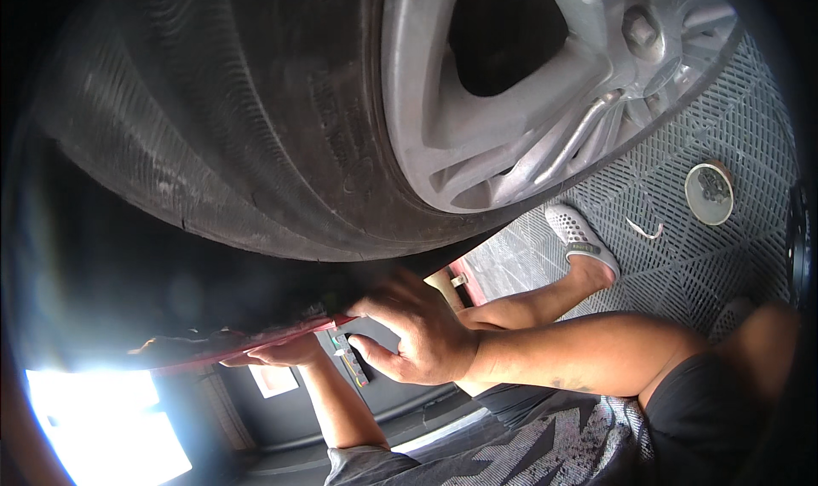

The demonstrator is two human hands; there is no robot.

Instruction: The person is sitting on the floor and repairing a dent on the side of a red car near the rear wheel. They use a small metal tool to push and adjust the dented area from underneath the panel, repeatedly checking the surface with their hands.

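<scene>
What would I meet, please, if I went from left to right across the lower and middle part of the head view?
Bright white patch of light, left hand, right hand, pale holed clog, thin white strip, round tub.

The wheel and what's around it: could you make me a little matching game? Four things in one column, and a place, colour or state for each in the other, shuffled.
Things:
1. Metal rim
2. Tyre
3. Shoe
4. Right hand

Descriptions:
A. Dotted with small holes
B. Thumb spread away from the fingers
C. Silver, with spokes
D. Dark, running around the metal

Right pairs: 1-C; 2-D; 3-A; 4-B
</scene>
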